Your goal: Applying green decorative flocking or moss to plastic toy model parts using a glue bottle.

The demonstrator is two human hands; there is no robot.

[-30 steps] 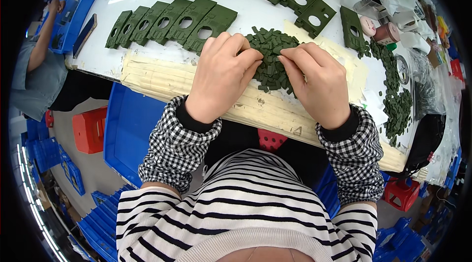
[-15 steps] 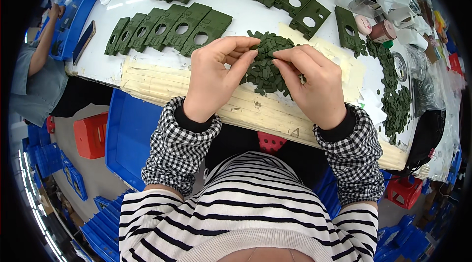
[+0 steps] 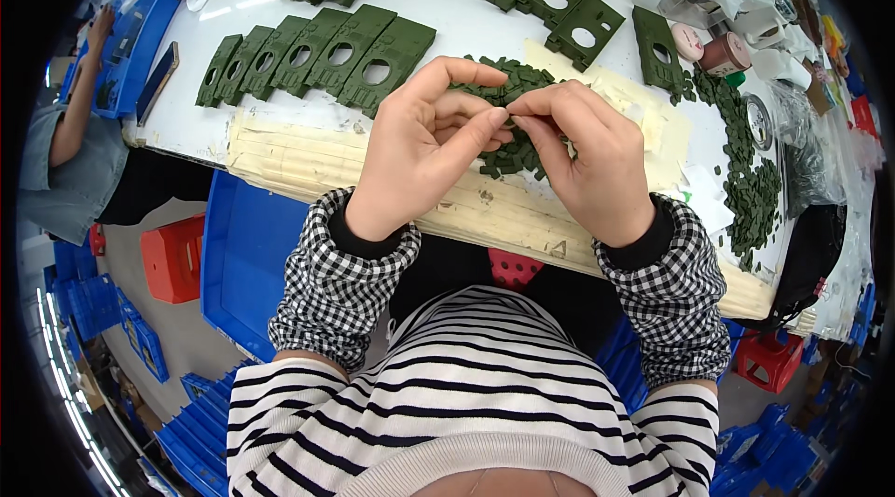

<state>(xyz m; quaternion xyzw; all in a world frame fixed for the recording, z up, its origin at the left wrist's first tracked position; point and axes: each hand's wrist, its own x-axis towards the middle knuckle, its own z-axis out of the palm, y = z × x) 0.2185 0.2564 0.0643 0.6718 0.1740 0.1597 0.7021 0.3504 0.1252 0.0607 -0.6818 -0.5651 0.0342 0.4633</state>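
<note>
Pile of small dark green pieces (image 3: 525, 79): on the white table (image 3: 247, 17), beyond and between the hands, partly hidden by them. Left hand (image 3: 407, 147) – index raised clear of the thumb, other fingers curled. Right hand (image 3: 594, 147) – thumb and index nearly together, close to the left thumb tip. Whether either grips a piece cannot be told. Left of the pile: overlapping green plates (image 3: 320, 54) with round holes.

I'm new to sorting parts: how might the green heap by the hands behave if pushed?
The heap would probably slide apart, as its pieces look loose. Each piece seems light, being small, and unlikely to roll, since most look flat.
</note>
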